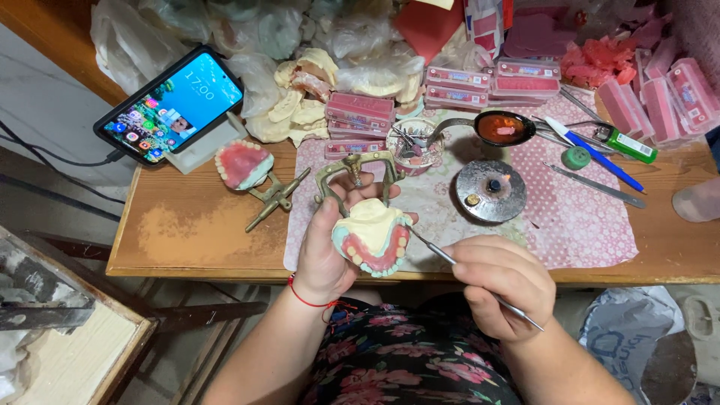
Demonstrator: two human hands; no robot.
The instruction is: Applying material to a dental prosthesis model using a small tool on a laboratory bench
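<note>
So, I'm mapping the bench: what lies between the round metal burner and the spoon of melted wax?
In the head view nothing lies between burner and spoon; only a bare strip of the pink dotted cloth shows there.

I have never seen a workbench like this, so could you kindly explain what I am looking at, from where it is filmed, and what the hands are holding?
There is one picture, taken by a camera on the person's head looking down at their own two bare hands. The left hand holds a denture model: a pale plaster cast with pink wax and a row of teeth, mounted on a brass hinged frame. The right hand holds a thin metal tool whose tip meets the pink wax. On the wooden table lie a second denture model, a propped-up phone, a small round burner, a spoon of melted wax, pink boxes and a blue pen.
</note>
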